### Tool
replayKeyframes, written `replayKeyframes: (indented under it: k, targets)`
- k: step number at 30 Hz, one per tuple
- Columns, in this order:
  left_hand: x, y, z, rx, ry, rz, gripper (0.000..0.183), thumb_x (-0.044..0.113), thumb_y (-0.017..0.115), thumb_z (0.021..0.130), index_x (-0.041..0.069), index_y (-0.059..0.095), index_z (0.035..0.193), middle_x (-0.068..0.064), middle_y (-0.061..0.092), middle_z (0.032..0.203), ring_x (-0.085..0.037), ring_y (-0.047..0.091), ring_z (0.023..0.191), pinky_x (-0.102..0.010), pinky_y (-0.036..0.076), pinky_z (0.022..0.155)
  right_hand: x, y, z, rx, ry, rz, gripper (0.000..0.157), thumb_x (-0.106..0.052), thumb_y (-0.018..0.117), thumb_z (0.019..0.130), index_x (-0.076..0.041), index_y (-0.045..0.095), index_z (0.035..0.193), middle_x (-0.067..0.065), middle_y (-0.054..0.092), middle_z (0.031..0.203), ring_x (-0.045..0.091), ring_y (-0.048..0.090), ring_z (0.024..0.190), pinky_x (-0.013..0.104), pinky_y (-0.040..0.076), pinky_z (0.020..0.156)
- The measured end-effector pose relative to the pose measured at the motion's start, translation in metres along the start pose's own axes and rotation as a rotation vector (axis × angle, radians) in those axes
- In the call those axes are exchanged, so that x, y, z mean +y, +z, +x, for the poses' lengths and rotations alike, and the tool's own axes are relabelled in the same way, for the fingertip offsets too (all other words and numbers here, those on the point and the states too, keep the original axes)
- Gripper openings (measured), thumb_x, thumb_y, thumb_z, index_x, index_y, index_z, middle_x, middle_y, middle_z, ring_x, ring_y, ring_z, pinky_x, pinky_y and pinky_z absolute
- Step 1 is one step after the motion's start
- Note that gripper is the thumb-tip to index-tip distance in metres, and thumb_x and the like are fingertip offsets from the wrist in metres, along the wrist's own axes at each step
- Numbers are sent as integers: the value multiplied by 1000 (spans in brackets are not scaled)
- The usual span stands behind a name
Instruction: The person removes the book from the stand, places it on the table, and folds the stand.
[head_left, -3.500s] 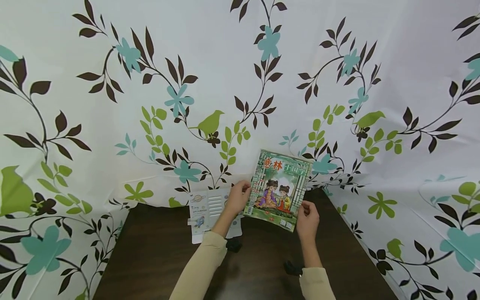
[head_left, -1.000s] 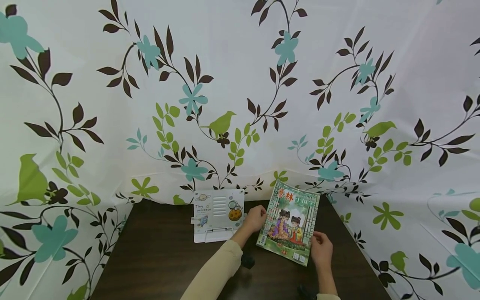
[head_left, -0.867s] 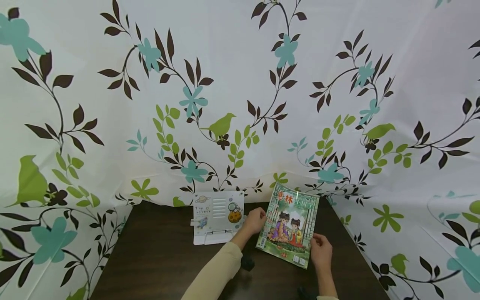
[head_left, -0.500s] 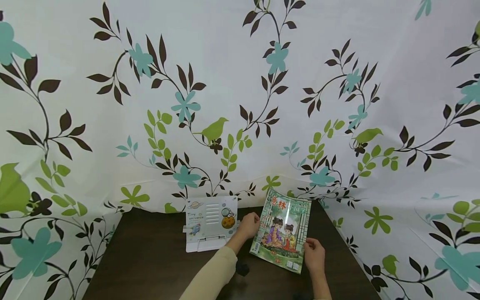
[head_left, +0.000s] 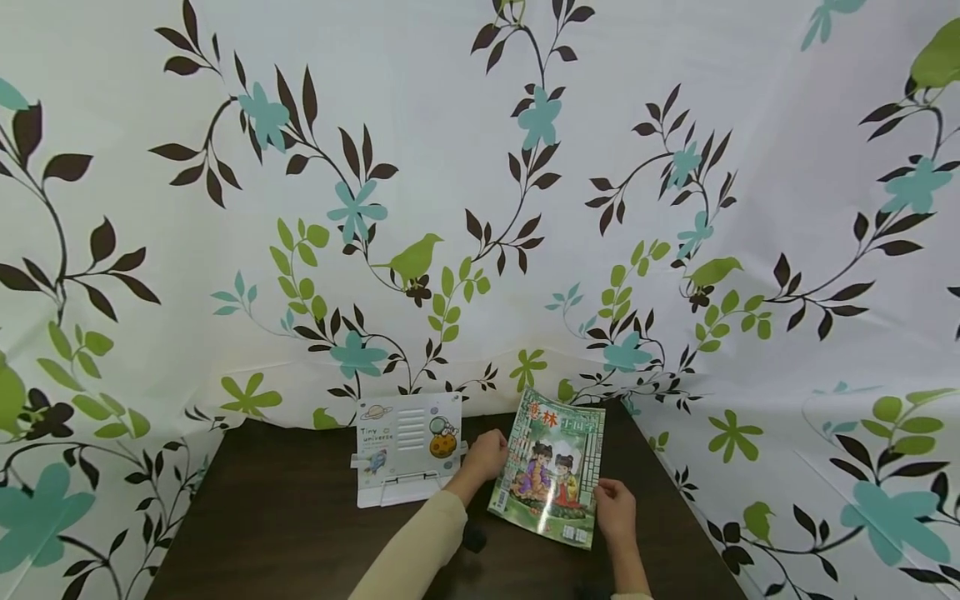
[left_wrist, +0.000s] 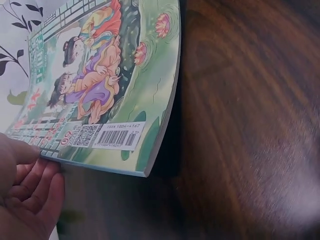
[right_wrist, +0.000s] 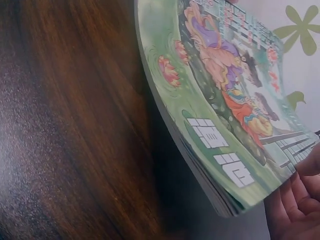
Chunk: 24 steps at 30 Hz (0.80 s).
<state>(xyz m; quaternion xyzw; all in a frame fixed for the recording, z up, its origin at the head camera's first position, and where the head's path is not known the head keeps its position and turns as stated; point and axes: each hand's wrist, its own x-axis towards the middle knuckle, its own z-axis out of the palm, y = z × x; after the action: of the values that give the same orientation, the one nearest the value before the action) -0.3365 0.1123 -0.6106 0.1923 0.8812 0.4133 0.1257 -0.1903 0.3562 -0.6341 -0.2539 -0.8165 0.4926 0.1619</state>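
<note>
Between both hands a green illustrated magazine [head_left: 551,471] is held tilted above the dark table, its cover with two cartoon children facing up. My left hand [head_left: 486,457] pinches its left edge, thumb on the cover and fingers beneath, as the left wrist view shows. At the opposite edge my right hand [head_left: 617,510] pinches it the same way, seen from the side in the right wrist view. The magazine [right_wrist: 220,100] bows slightly, and its lower edge stands off the wood with a shadow below.
A white book stand [head_left: 408,450] printed "Tiny universe" stands upright just left of my left hand. Behind the dark wooden table [head_left: 277,517] hangs a white cloth [head_left: 450,125] with leaves, birds and flowers, which also runs along the right side.
Since the earliest frame the magazine has come down and nearer, off the cloth backdrop, with both hands still holding its edges. Over the last second it barely moves; the head view shifts.
</note>
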Motion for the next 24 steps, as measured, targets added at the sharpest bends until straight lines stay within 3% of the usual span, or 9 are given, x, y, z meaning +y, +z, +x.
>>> replayKeyframes:
  k: [7, 13, 19, 24]
  targets:
    - [-10, 5, 1, -24, -26, -26, 10, 11, 57, 109, 7, 63, 102, -8, 60, 86, -21, 56, 70, -40, 46, 63, 6, 4, 1, -14, 20, 2, 34, -7, 55, 108, 16, 62, 132, 37, 63, 126, 47, 64, 113, 44, 55, 80]
    - [-20, 10, 14, -24, -12, 44, 21, 13, 53, 108, 12, 55, 87, -4, 52, 74, -17, 47, 59, -39, 41, 55, 5, 4, 6, -14, 15, -7, 34, -9, 56, 107, 15, 63, 131, 37, 64, 125, 45, 65, 109, 40, 55, 76]
    - [-6, 11, 2, -24, -43, 3, 47, 8, 53, 107, 16, 38, 64, 1, 28, 55, -16, 24, 49, -34, 24, 48, 8, 2, 8, -20, 14, -7, 36, -8, 55, 107, 17, 61, 132, 39, 63, 124, 44, 66, 106, 38, 54, 75]
    - [-11, 20, -1, 19, -25, 41, 41, 14, 49, 111, 17, 41, 70, 2, 33, 61, -15, 28, 52, -36, 26, 52, 12, 1, 7, -34, 16, -16, 40, -11, 52, 107, 16, 59, 135, 40, 61, 128, 48, 64, 110, 41, 55, 76]
